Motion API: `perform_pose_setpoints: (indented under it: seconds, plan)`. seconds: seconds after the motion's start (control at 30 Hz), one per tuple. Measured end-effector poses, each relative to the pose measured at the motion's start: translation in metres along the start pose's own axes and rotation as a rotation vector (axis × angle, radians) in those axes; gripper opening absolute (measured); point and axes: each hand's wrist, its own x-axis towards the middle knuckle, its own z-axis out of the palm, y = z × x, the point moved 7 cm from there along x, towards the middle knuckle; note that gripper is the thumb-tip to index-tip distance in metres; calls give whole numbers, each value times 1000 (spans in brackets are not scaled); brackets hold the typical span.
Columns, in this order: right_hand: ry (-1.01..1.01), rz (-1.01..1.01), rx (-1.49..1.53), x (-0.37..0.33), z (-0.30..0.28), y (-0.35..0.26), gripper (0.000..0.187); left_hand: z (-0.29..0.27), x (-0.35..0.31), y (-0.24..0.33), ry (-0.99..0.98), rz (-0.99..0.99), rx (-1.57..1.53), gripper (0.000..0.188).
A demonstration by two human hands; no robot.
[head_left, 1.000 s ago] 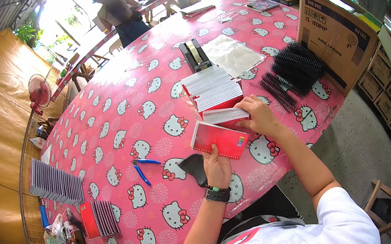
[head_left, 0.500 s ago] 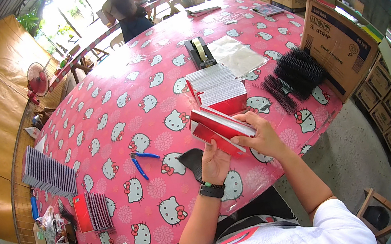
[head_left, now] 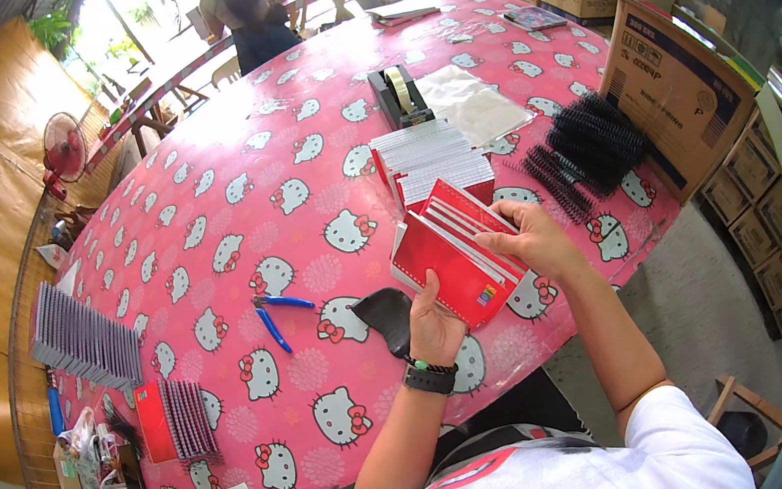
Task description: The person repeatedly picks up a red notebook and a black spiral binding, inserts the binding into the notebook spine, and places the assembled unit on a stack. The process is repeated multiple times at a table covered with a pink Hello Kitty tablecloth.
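Observation:
Between my two hands is a red-covered unbound notebook (head_left: 446, 272) with punched holes along an edge, its white pages and red sheets fanned apart. My left hand (head_left: 435, 324) grips its lower left side, the thumb lying on the red cover. On the right, my right hand (head_left: 534, 241) is closed on the fanned upper edge, with thumb and fingers among the sheets. Just beyond them stands a stack of similar red-and-white unbound notebooks (head_left: 439, 161). A curved black piece (head_left: 387, 321) lies beside my left hand. Blue-handled pliers (head_left: 276, 317) rest farther left on the pink patterned tablecloth (head_left: 312, 256).
Black spiral coils (head_left: 599, 148) are heaped at the right, by a large open cardboard box (head_left: 676, 90). A tape dispenser (head_left: 399, 96) and white sheets (head_left: 471, 101) lie behind the stack. Bound notebooks (head_left: 86, 336) stand at the left. A person (head_left: 245, 13) stands beyond the table.
The notebook has turned so its red cover faces up, and its sheets are spread wider. My right hand has shifted slightly up and right along the edge.

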Motion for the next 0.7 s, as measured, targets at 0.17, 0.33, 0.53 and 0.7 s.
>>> perform_pose_setpoints:
  seconds: [0.17, 0.33, 0.53, 0.7]
  plan:
    - [8, 55, 123, 0, -3, 3, 31, -2, 2, 1, 15, 18, -7, 42]
    - [-18, 82, 284, 1, -4, 10, 26, 2, 0, 4, -14, 12, -71, 42]
    - [32, -14, 219, 10, -17, 10, 17, 2, 1, 6, 47, 51, -17, 37]
    - [124, -294, -757, 25, -37, -42, 18, 25, -18, 46, 143, 286, 699, 29]
